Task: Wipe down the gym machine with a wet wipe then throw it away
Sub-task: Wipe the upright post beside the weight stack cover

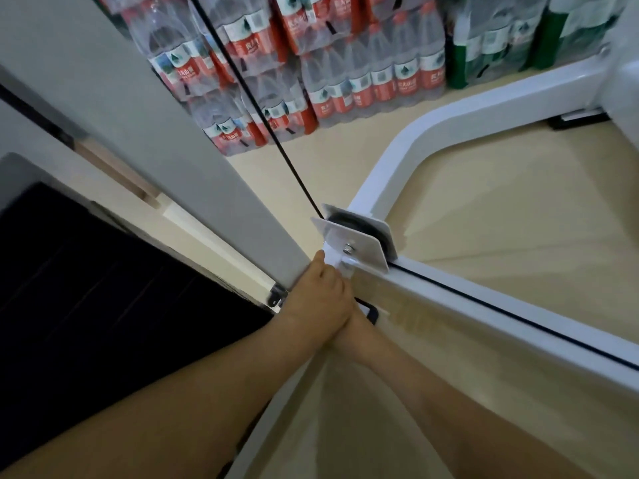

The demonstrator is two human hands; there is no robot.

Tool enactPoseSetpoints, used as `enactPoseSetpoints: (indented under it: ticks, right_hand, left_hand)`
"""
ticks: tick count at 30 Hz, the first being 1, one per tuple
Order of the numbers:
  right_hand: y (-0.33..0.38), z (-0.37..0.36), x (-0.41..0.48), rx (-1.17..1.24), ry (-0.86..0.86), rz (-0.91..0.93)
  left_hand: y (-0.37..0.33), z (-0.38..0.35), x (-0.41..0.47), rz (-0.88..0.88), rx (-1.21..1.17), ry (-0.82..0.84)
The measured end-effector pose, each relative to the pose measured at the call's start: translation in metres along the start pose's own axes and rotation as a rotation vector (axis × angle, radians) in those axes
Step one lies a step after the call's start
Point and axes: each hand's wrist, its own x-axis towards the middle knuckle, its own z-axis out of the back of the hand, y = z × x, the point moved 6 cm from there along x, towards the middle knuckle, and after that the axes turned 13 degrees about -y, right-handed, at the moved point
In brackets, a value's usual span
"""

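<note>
The white gym machine frame (pixel 484 299) runs from the middle to the right edge, with a curved white bar (pixel 408 140) behind it. A pulley bracket (pixel 359 243) sits at the joint, and a black cable (pixel 262 115) runs into it. My left hand (pixel 321 299) reaches onto the frame just below the bracket, back of the hand up, fingertips hidden. A small white fold by its fingertips may be the wet wipe; I cannot tell. My right hand (pixel 359 331) lies under the left one and is mostly covered.
Shrink-wrapped packs of water bottles (pixel 363 74) are stacked on the beige floor at the back, and green packs (pixel 518 39) stand to their right. A grey panel (pixel 145 140) rises at left, with a black block (pixel 86 288) beside it.
</note>
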Motion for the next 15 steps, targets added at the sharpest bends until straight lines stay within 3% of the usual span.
enactPoseSetpoints:
  ticks: [2,4,7,11,15]
  right_hand:
    - [-0.007,0.009,-0.006,0.051,0.003,-0.008]
    - [-0.019,0.017,-0.007,0.12,-0.192,-0.05]
    - [-0.038,0.028,-0.017,0.007,-0.389,-0.043]
    - [-0.025,-0.003,-0.025,0.032,-0.266,0.122]
    - [-0.044,-0.017,-0.003,-0.228,-0.328,0.179]
  left_hand:
    - [-0.001,0.001,0.003,-0.032,-0.002,-0.015]
    - [-0.001,0.001,0.002,-0.051,0.03,0.013]
    - [-0.004,-0.003,0.0,-0.114,0.097,0.028]
    - [-0.002,-0.009,-0.003,-0.096,0.099,-0.003]
    - [-0.004,-0.004,-0.005,-0.086,0.048,-0.07]
